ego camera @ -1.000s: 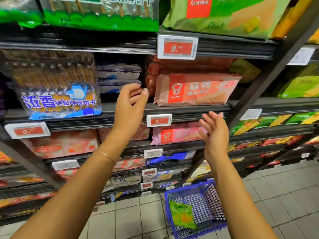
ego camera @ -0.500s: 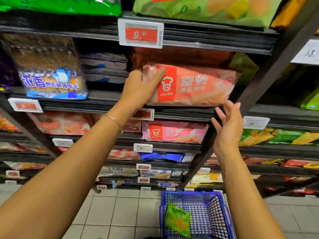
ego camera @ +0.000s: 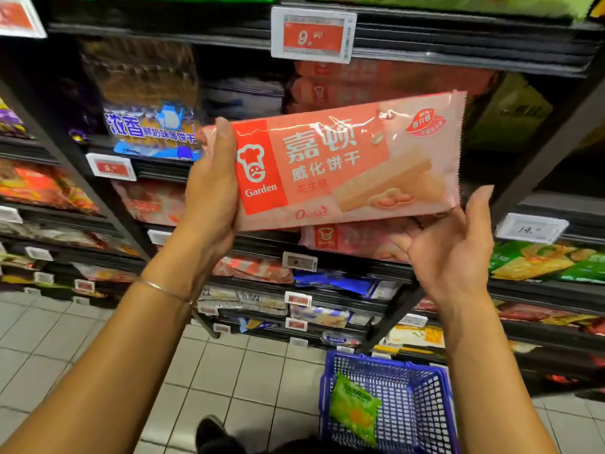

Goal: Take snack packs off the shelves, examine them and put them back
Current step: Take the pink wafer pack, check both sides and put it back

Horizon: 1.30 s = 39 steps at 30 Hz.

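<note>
A pink and red Garden wafer pack is held up in front of the shelves, tilted with its right end higher. My left hand grips its left end, thumb on the front. My right hand is open, palm up, just under the pack's lower right corner; whether it touches the pack is unclear. More packs of the same kind lie stacked on the shelf behind.
Black shelves hold many snack packs, with a 9.80 price tag above. A blue-labelled biscuit pack lies at the left. A blue basket with a green pack stands on the tiled floor.
My left hand has pulled the wafer pack off the shelf and brought it toward me. My right hand has risen under the pack's right end.
</note>
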Each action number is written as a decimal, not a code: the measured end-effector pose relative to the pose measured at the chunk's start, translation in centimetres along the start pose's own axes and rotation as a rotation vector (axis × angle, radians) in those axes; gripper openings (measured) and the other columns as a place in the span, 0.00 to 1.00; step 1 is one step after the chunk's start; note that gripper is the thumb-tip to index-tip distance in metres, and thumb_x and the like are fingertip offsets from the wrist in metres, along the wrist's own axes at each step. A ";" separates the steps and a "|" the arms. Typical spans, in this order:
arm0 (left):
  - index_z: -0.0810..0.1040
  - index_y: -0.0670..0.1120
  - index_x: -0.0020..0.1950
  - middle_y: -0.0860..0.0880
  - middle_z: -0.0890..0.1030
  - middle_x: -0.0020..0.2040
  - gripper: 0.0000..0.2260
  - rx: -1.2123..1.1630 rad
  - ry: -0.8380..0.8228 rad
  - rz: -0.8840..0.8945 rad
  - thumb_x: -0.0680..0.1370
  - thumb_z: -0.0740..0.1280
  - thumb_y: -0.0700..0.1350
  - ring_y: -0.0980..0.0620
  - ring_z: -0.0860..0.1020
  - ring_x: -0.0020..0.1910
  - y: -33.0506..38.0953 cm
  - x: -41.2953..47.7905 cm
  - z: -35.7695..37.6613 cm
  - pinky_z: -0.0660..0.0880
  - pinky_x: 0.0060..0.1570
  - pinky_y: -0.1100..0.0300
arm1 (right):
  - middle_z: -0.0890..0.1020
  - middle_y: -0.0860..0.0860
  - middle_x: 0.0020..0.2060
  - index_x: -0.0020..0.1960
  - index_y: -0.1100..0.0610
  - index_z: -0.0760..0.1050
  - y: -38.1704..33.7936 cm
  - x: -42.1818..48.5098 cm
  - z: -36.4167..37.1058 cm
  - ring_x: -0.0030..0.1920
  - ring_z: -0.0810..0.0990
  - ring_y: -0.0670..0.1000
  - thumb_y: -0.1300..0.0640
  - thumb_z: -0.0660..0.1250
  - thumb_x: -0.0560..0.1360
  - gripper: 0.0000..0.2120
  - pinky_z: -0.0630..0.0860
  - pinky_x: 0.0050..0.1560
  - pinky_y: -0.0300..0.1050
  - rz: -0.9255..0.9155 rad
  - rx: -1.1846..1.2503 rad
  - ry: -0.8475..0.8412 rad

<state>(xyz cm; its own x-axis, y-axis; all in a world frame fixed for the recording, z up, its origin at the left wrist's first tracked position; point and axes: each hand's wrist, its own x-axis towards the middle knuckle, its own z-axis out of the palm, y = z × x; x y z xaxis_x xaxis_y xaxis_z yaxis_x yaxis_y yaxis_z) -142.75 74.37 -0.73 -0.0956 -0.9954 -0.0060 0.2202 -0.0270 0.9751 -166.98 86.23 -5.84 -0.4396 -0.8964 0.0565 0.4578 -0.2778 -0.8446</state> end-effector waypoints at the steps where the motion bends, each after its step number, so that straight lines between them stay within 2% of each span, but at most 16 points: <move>1: 0.83 0.46 0.59 0.46 0.89 0.50 0.26 0.012 0.022 -0.033 0.82 0.60 0.67 0.47 0.88 0.49 -0.4 -0.8 -0.7 0.86 0.45 0.52 | 0.78 0.63 0.69 0.74 0.58 0.73 0.0 -0.2 -0.1 0.69 0.77 0.67 0.30 0.58 0.77 0.39 0.76 0.64 0.67 0.029 0.005 -0.077; 3: 0.83 0.47 0.57 0.46 0.89 0.48 0.26 0.026 0.055 -0.112 0.81 0.61 0.69 0.48 0.89 0.46 -1.4 -2.3 -2.1 0.86 0.40 0.52 | 0.78 0.63 0.69 0.75 0.57 0.72 0.3 -0.5 -0.2 0.68 0.78 0.67 0.29 0.61 0.75 0.40 0.79 0.61 0.68 0.100 -0.054 -0.161; 7: 0.85 0.51 0.54 0.46 0.89 0.47 0.26 0.036 0.115 -0.209 0.80 0.61 0.71 0.47 0.89 0.44 -3.2 -4.7 -4.9 0.85 0.36 0.54 | 0.83 0.60 0.64 0.69 0.53 0.79 1.8 -1.4 -0.8 0.63 0.83 0.63 0.32 0.74 0.69 0.36 0.83 0.54 0.60 0.221 -0.210 -0.202; 10: 0.87 0.54 0.51 0.47 0.89 0.48 0.26 0.089 0.120 -0.232 0.77 0.62 0.73 0.47 0.89 0.44 -4.1 -6.0 -6.1 0.83 0.34 0.57 | 0.83 0.60 0.63 0.67 0.52 0.79 3.0 -1.9 -1.4 0.61 0.84 0.62 0.35 0.76 0.70 0.32 0.83 0.55 0.61 0.247 -0.273 -0.192; 13: 0.87 0.55 0.54 0.47 0.89 0.51 0.27 0.081 0.055 -0.275 0.71 0.65 0.74 0.46 0.88 0.49 -4.5 -6.9 -6.9 0.84 0.38 0.55 | 0.84 0.60 0.62 0.70 0.55 0.77 3.6 -2.2 -1.4 0.60 0.84 0.63 0.34 0.76 0.70 0.36 0.84 0.54 0.58 0.251 -0.306 -0.156; 14: 0.87 0.54 0.56 0.46 0.89 0.54 0.26 0.055 0.008 -0.279 0.71 0.69 0.72 0.46 0.88 0.51 -4.6 -7.1 -7.3 0.84 0.40 0.55 | 0.84 0.60 0.61 0.70 0.56 0.77 3.7 -2.3 -1.3 0.59 0.85 0.62 0.34 0.76 0.70 0.37 0.84 0.53 0.56 0.250 -0.296 -0.145; 16: 0.83 0.49 0.64 0.44 0.87 0.58 0.25 0.013 -0.091 -0.266 0.72 0.78 0.60 0.44 0.87 0.56 -4.8 -7.4 -8.2 0.84 0.47 0.54 | 0.85 0.60 0.60 0.70 0.58 0.76 3.6 -2.5 -1.3 0.57 0.86 0.61 0.36 0.76 0.71 0.36 0.85 0.49 0.52 0.253 -0.263 -0.128; 19: 0.79 0.46 0.66 0.43 0.87 0.59 0.25 0.020 -0.134 -0.234 0.71 0.77 0.47 0.44 0.86 0.56 -5.0 -8.0 -8.9 0.84 0.49 0.54 | 0.85 0.60 0.59 0.69 0.57 0.77 3.3 -2.5 -1.5 0.56 0.87 0.59 0.40 0.73 0.74 0.30 0.85 0.47 0.50 0.273 -0.249 -0.116; 23: 0.81 0.46 0.63 0.43 0.87 0.57 0.20 0.006 -0.094 -0.201 0.71 0.75 0.43 0.44 0.87 0.53 -5.0 -8.4 -8.9 0.84 0.46 0.55 | 0.87 0.55 0.56 0.59 0.48 0.85 3.1 -2.6 -1.3 0.55 0.87 0.56 0.35 0.77 0.67 0.26 0.85 0.48 0.52 0.303 -0.238 -0.203; 25: 0.81 0.46 0.63 0.43 0.87 0.56 0.20 0.013 -0.092 -0.189 0.71 0.75 0.43 0.44 0.87 0.53 -4.9 -8.5 -8.9 0.84 0.46 0.55 | 0.87 0.54 0.56 0.59 0.47 0.85 3.1 -2.8 -1.2 0.57 0.86 0.57 0.32 0.77 0.66 0.27 0.85 0.49 0.52 0.309 -0.250 -0.219; 29: 0.83 0.49 0.61 0.43 0.88 0.56 0.17 0.034 -0.112 -0.176 0.71 0.76 0.44 0.43 0.87 0.54 -4.9 -8.5 -8.9 0.84 0.46 0.55 | 0.87 0.56 0.56 0.66 0.55 0.78 3.4 -2.8 -1.4 0.56 0.87 0.58 0.46 0.72 0.74 0.23 0.84 0.48 0.48 0.292 -0.301 -0.159; 31: 0.81 0.48 0.63 0.44 0.87 0.57 0.21 0.021 -0.119 -0.174 0.71 0.78 0.48 0.42 0.86 0.56 -4.9 -8.6 -8.9 0.84 0.48 0.54 | 0.87 0.56 0.56 0.66 0.56 0.77 3.5 -2.9 -1.6 0.55 0.87 0.56 0.48 0.71 0.75 0.23 0.84 0.48 0.47 0.284 -0.286 -0.152; 33: 0.79 0.46 0.67 0.43 0.86 0.60 0.33 -0.046 -0.145 -0.181 0.67 0.83 0.57 0.42 0.85 0.59 -4.9 -8.8 -9.1 0.84 0.51 0.51 | 0.87 0.55 0.55 0.65 0.56 0.78 3.4 -3.1 -1.6 0.54 0.87 0.55 0.48 0.72 0.74 0.22 0.84 0.48 0.46 0.278 -0.239 -0.140; 35: 0.77 0.44 0.69 0.43 0.85 0.62 0.40 -0.102 -0.196 -0.177 0.64 0.84 0.61 0.42 0.84 0.61 -4.7 -9.0 -9.1 0.84 0.53 0.50 | 0.87 0.55 0.55 0.64 0.56 0.79 3.4 -3.1 -1.7 0.54 0.87 0.55 0.49 0.72 0.75 0.20 0.84 0.48 0.45 0.269 -0.209 -0.130; 37: 0.77 0.45 0.69 0.43 0.85 0.62 0.35 -0.079 -0.227 -0.160 0.65 0.84 0.53 0.42 0.84 0.61 -4.8 -9.1 -9.2 0.84 0.53 0.52 | 0.87 0.55 0.55 0.64 0.56 0.78 3.5 -3.2 -1.8 0.54 0.87 0.55 0.51 0.70 0.76 0.19 0.84 0.48 0.45 0.260 -0.203 -0.125; 39: 0.76 0.46 0.68 0.44 0.86 0.60 0.29 -0.027 -0.230 -0.135 0.68 0.80 0.43 0.42 0.84 0.61 -5.0 -9.0 -9.1 0.84 0.52 0.53 | 0.87 0.55 0.56 0.65 0.56 0.78 3.6 -3.2 -1.8 0.56 0.87 0.55 0.49 0.72 0.74 0.22 0.84 0.49 0.45 0.255 -0.208 -0.126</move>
<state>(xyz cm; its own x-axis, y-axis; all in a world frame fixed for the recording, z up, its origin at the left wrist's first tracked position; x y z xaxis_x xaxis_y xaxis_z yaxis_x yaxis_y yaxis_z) -134.17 82.66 -7.52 -0.3429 -0.9358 -0.0824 0.2157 -0.1638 0.9626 -165.32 88.74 -9.97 -0.2267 -0.9670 -0.1163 0.3679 0.0256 -0.9295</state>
